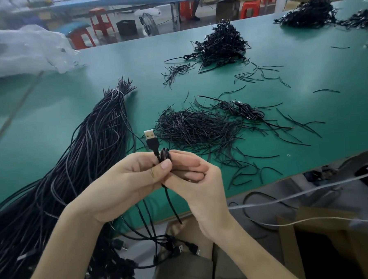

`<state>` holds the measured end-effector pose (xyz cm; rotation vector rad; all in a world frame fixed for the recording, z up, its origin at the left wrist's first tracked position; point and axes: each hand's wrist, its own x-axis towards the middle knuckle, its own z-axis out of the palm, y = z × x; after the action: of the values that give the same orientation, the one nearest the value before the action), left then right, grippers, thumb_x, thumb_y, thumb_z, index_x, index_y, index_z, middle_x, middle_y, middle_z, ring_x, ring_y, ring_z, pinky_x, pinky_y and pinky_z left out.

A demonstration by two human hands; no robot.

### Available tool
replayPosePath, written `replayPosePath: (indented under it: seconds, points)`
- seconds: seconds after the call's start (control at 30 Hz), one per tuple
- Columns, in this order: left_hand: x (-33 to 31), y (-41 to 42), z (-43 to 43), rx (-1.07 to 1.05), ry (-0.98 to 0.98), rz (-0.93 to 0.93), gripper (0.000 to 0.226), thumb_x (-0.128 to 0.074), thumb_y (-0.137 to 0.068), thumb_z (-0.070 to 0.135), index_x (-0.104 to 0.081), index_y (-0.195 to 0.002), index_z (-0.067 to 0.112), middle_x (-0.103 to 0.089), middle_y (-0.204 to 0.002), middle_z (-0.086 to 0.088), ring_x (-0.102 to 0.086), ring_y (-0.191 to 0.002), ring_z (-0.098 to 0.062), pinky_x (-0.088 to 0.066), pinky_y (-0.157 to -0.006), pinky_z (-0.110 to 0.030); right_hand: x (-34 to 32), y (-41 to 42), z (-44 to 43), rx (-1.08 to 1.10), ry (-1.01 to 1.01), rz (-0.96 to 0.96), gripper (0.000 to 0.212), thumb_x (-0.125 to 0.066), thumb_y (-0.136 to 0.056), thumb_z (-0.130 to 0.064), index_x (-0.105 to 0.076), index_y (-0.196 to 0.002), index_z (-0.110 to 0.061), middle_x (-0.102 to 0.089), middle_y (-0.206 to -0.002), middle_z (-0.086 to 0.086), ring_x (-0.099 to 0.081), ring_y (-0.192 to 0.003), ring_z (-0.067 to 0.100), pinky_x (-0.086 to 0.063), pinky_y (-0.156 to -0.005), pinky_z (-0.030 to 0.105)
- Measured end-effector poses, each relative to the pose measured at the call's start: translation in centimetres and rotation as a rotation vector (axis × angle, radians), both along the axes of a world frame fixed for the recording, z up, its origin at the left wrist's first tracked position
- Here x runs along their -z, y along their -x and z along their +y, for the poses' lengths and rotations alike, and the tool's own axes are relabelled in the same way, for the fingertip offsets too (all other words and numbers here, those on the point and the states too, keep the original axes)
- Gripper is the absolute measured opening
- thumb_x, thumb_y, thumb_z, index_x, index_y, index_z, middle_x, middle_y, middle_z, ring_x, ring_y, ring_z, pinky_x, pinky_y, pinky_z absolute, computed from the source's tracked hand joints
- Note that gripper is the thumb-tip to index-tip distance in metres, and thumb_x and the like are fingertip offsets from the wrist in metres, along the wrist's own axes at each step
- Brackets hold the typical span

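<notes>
While the left hand (125, 180) pinches the small coil of the USB cable (164, 155) between thumb and fingers, the right hand (195, 181) curls its fingers round the same coil from the other side. USB-A plug (150, 138) sticks up above the hands; the loose end hangs down between the wrists. All held over the near edge of the green surface (60, 107). Tied cable bundle (89, 148) to the left, twist-tie pile (199, 128) just behind.

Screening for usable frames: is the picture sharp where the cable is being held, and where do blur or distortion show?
Head view: the cable, left grip and right grip are sharp in soft, even light, without glare. Head view: the plastic bag and red stools are blurred. Head view: the table has a bowed far edge, wide-angle distortion.
</notes>
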<state>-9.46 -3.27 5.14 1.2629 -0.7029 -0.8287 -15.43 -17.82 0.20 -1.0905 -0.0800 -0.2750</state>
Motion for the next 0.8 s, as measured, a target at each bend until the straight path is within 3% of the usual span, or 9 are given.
replayPosePath:
  seconds: [0.13, 0.27, 0.4, 0.5, 0.67, 0.8]
  points:
    - [1.0, 0.9, -1.3, -0.148, 0.042, -0.074, 0.035, -0.042, -0.107, 0.011, -0.065, -0.129, -0.004, -0.066, -0.13, -0.025, -0.063, -0.124, -0.039, -0.051, -0.104, -0.033, 0.2, -0.1, -0.1, 0.072, 0.02, -0.011, 0.035, -0.078, -0.083, 0.006, -0.079, -0.105, -0.022, -0.08, -0.099, 0.005, -0.077, -0.093, 0.018, -0.058, -0.079, 0.021]
    - [1.7, 1.6, -1.2, -0.352, 0.02, -0.135, 0.028, -0.052, -0.104, 0.014, -0.072, -0.12, 0.002, -0.072, -0.121, -0.022, -0.067, -0.117, -0.037, -0.054, -0.103, -0.039, 0.4, 0.2, -0.7, 0.142, 0.095, -0.015, 0.029, -0.08, -0.085, -0.007, -0.077, -0.109, -0.024, -0.079, -0.099, 0.001, -0.075, -0.093, 0.015, -0.057, -0.081, 0.022]
    - [1.6, 1.3, -0.9, -0.46, -0.067, -0.265, 0.019, -0.06, -0.098, 0.006, -0.076, -0.107, 0.003, -0.077, -0.108, -0.016, -0.073, -0.104, -0.031, -0.057, -0.091, -0.029, 0.7, -0.2, -1.6, 0.14, 0.31, -0.042, 0.028, -0.077, -0.089, -0.012, -0.076, -0.112, -0.028, -0.078, -0.101, -0.003, -0.074, -0.096, 0.02, -0.059, -0.086, 0.028]
    - [1.4, 0.8, -1.0, -0.505, -0.128, -0.289, 0.021, -0.063, -0.095, 0.009, -0.077, -0.109, 0.003, -0.078, -0.106, -0.011, -0.075, -0.099, -0.027, -0.058, -0.087, -0.026, 0.5, -0.8, -2.4, 0.099, 0.42, 0.002, 0.031, -0.077, -0.089, -0.012, -0.075, -0.113, -0.032, -0.078, -0.102, -0.009, -0.074, -0.098, 0.013, -0.06, -0.089, 0.032]
    - [2.0, 0.4, -1.0, -0.585, -0.253, -0.36, 0.019, -0.071, -0.086, 0.018, -0.079, -0.098, 0.006, -0.08, -0.087, -0.007, -0.074, -0.08, -0.014, -0.059, -0.071, -0.026, 0.5, -0.8, -3.9, 0.135, 0.788, -0.008, 0.032, -0.076, -0.09, -0.023, -0.074, -0.122, -0.023, -0.077, -0.1, -0.012, -0.07, -0.091, 0.006, -0.055, -0.083, 0.023]
    - [2.7, 0.1, -0.8, -0.627, -0.291, -0.243, 0.036, -0.08, -0.071, 0.034, -0.075, -0.094, 0.007, -0.08, -0.085, -0.01, -0.077, -0.085, -0.026, -0.062, -0.074, -0.031, 0.6, -0.8, -4.1, 0.098, 1.089, -0.024, 0.038, -0.063, -0.098, -0.009, -0.064, -0.135, -0.011, -0.071, -0.113, 0.005, -0.069, -0.09, 0.024, -0.057, -0.079, 0.044]
